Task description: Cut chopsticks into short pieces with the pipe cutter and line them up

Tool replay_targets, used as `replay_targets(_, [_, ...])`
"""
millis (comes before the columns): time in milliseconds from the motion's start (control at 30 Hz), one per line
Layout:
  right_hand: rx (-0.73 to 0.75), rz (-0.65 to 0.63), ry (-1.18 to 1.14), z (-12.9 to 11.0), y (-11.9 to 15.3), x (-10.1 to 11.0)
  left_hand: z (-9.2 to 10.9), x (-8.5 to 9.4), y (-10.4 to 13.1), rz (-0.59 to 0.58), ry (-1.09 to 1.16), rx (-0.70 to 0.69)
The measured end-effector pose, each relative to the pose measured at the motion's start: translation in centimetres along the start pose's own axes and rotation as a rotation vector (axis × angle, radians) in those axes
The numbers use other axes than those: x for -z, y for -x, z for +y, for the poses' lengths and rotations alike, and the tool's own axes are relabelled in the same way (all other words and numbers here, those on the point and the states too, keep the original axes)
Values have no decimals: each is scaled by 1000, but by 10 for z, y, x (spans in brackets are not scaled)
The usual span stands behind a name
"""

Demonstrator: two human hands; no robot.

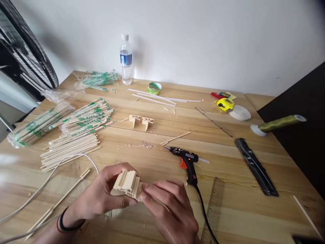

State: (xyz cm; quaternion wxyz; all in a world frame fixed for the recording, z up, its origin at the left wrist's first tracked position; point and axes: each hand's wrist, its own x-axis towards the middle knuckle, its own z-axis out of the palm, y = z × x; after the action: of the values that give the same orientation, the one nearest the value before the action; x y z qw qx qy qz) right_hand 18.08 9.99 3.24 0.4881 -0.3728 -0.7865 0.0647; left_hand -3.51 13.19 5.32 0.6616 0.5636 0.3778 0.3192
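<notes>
Between my hands is a small block of short wooden sticks (pixel 127 182), raised over the near part of the table. My left hand (pixel 104 193) wraps its thumb and fingers around the block's left side. The fingertips of my right hand (pixel 169 206) pinch its right edge. Beyond and to the right lies a black glue gun (pixel 189 159) with an orange trigger and a small red light. Two little stick structures, one on the left (pixel 134 119) and one on the right (pixel 147 122), stand mid-table.
Stick bundles (pixel 73 149), some wrapped, cover the left side, near a fan (pixel 25 47). A water bottle (pixel 126 64) and tape roll (pixel 154 88) stand at the back. Rightward are a yellow tape measure (pixel 224 104), a black pouch (pixel 256 167) and a ruler (pixel 214 206). A white cable crosses front left.
</notes>
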Motion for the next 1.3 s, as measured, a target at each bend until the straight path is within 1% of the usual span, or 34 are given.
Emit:
replay_targets(67, [-25, -28, 7, -2, 1, 2, -3, -4, 2, 25, 63, 21])
replay_targets(100, [-31, -22, 11, -3, 2, 3, -4, -6, 3, 34, 99, 37])
replay_targets(233, [-62, 59, 12, -6, 3, 4, -10, -15, 6, 34, 235, 95])
replay_targets(300, [-87, 27, -1, -6, 3, 5, -12, -17, 6, 40, 243, 86])
replay_targets(367, [-91, 0, -18, -4, 2, 7, -11, -17, 6, 69, 198, 47])
replay_targets(467, [-102, 15, -51, 1, 1, 7, -11, -15, 6, 113, 68, -37])
replay_targets(567, [-160, 39, -124, 5, 0, 6, -10, -15, 5, 138, -53, -107])
replay_targets(667, [-242, 34, -260, 6, -1, 4, -9, -17, 5, 159, -144, -157])
replay_targets(733, [-324, -5, -374, 5, 0, 4, -9, -18, 5, 165, -202, -189])
replay_targets(833, [-493, -40, -550, 3, 1, 4, -11, -18, 5, 157, -276, -247])
replay_targets(933, [-682, -17, -733, 2, 4, 2, -13, -18, 6, 144, -329, -290])
replay_targets(1000, [-775, -9, -843, 4, 7, 2, -14, -18, 6, 142, -354, -291])
replay_targets(1067, [-818, -21, -936, 7, 9, 1, -13, -19, 7, 146, -377, -269])
replay_targets(1200, [-816, -8, -1143, 14, 9, -1, -11, -20, 9, 165, -403, -173])
replay_targets(1300, [-814, 0, -1208, 15, 7, -3, -14, -20, 13, 179, -367, -131])
